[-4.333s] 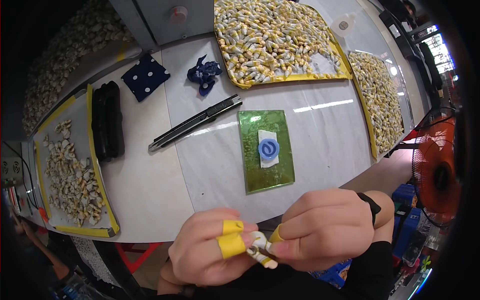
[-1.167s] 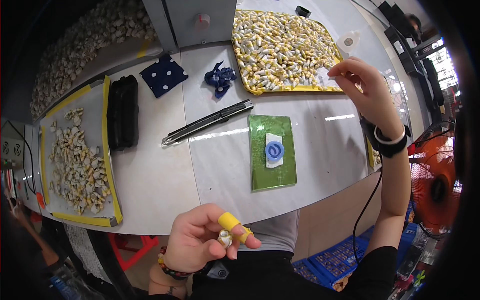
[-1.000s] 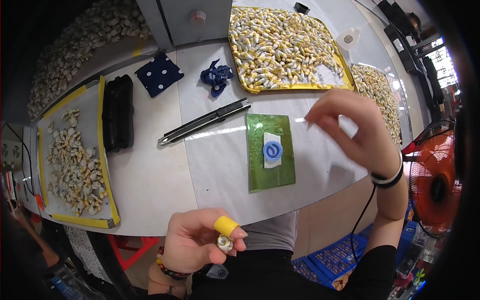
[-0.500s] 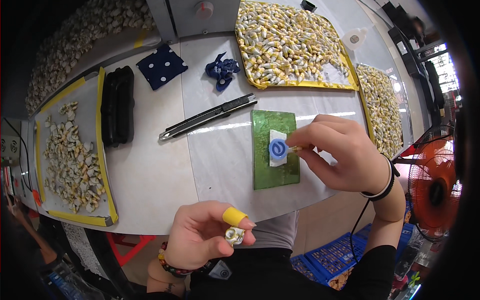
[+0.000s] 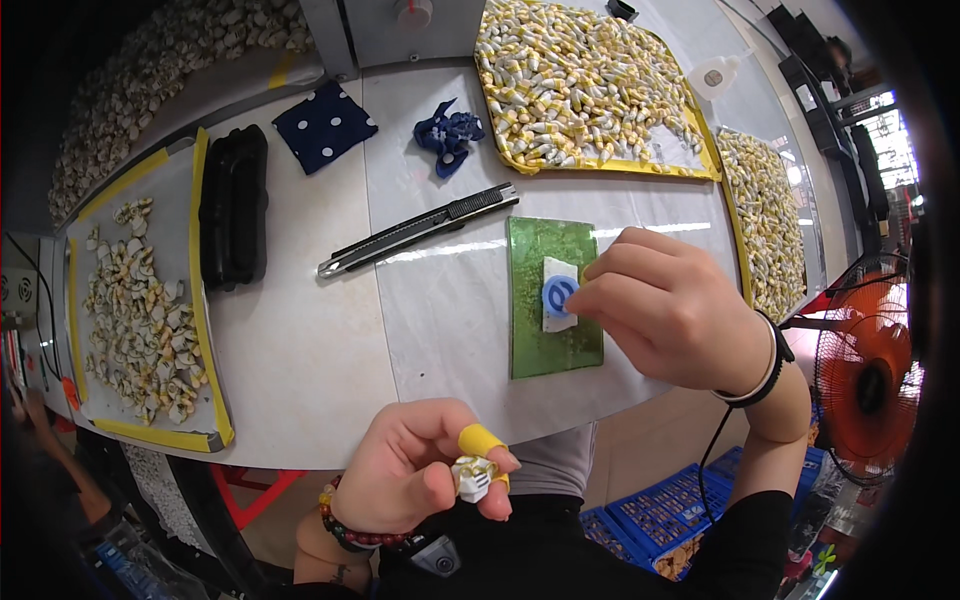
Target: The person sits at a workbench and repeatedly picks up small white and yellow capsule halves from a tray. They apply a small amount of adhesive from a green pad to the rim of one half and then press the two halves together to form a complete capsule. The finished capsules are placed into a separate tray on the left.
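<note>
My left hand (image 5: 420, 470), near the table's front edge, pinches a small white figurine-like piece (image 5: 472, 479) with gold and dark markings between thumb and fingers. A yellow band (image 5: 481, 439) wraps one of its fingertips. My right hand (image 5: 680, 310) is closed, its fingertips at the right rim of a small round blue dish (image 5: 558, 296). What its fingertips pinch is mostly hidden now; the earlier frame shows a small yellow-and-white piece there. Under the dish lies a white pad (image 5: 557, 325) on a green rectangular mat (image 5: 540, 355).
A utility knife (image 5: 420, 230) lies left of the mat. Beyond it are a dotted blue cloth (image 5: 325, 128) and a crumpled blue cloth (image 5: 447, 138). Yellow-edged trays of small pieces (image 5: 510, 165) (image 5: 205, 370) flank a black tray (image 5: 235, 210). An orange fan (image 5: 868, 375) stands right.
My right fingertips have moved left onto the blue dish's rim, covering the small piece. My left hand has shifted slightly right and turned the figurine-like piece, so its hollow opening no longer shows.
</note>
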Demonstrator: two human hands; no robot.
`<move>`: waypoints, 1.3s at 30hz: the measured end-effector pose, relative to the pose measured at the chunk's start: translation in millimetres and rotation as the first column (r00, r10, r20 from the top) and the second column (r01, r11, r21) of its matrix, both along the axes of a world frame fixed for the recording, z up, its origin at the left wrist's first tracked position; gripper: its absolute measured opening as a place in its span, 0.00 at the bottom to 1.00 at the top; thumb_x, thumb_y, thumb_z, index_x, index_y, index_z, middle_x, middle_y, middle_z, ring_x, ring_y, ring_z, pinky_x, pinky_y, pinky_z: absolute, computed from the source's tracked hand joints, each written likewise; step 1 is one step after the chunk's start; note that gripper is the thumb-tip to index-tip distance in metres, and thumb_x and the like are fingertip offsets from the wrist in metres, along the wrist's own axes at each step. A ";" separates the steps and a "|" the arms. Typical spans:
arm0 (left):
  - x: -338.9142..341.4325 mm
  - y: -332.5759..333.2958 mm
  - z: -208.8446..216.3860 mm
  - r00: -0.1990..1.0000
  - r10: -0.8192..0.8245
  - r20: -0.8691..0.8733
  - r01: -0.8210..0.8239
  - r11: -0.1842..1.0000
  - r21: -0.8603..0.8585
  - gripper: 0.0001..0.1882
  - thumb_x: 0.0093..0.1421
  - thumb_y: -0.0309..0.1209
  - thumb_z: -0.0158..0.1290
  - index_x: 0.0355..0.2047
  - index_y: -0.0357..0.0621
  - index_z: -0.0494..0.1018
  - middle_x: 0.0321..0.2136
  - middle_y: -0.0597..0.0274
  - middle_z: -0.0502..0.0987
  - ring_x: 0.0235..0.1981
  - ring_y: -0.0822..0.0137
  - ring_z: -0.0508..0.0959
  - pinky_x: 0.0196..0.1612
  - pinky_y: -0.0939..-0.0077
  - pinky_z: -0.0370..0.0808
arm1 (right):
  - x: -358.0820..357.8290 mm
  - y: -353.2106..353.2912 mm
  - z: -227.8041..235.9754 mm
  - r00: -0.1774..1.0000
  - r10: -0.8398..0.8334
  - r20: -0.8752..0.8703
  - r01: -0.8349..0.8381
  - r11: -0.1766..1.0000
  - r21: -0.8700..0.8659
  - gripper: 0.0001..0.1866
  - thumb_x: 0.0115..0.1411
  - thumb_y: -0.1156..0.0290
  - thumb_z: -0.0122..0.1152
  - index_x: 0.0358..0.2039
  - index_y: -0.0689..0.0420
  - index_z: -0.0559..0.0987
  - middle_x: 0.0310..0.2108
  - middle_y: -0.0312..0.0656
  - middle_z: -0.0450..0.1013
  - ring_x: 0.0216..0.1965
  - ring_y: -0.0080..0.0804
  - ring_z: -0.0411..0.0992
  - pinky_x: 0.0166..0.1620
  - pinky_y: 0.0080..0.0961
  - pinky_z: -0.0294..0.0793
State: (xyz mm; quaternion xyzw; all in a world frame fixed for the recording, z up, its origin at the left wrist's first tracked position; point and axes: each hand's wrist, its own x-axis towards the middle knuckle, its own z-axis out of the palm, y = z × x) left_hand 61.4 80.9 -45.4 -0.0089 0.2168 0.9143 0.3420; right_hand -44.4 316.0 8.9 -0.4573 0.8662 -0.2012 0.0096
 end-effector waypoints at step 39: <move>-0.3 23.8 4.1 0.958 -0.214 0.192 0.120 0.903 0.412 0.24 0.61 0.36 0.52 0.52 0.32 0.63 0.37 0.59 0.72 0.32 0.69 0.74 0.37 0.76 0.72 | 20.5 -34.5 8.4 0.940 0.305 0.153 -0.140 0.753 -0.642 0.05 0.46 0.79 0.64 0.26 0.64 0.80 0.25 0.43 0.74 0.24 0.32 0.74 0.26 0.21 0.75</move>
